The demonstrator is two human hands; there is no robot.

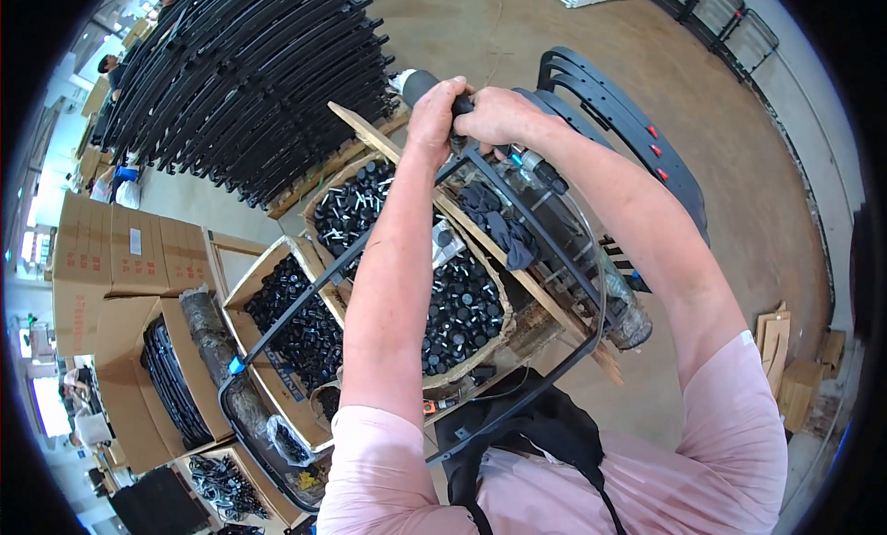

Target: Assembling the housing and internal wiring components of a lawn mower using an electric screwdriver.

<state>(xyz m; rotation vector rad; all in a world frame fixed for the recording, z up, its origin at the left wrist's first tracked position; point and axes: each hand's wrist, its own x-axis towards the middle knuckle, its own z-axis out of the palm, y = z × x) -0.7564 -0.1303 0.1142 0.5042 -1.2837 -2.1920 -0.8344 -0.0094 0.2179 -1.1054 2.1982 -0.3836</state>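
Both hands are raised ahead of me, close together above the far end of a black metal tube frame [306, 298]. My left hand [431, 119] is closed around a black cylindrical piece [420, 86] with a pale end. My right hand [500, 117] is closed beside it, around a dark part of the same piece; the fingers partly hide it. The frame runs below my forearms and has a blue piece [237, 364] on its left corner. Just below my right hand is a teal-and-black power tool [536, 166], partly covered.
Below the frame are cartons of black caps with studs [462, 315] and small black parts [294, 299]. A wooden plank [545, 301] and dark cloth [499, 223] lie beside them. Black slats [240, 82] are stacked far left; a curved black chair back [637, 138] stands right.
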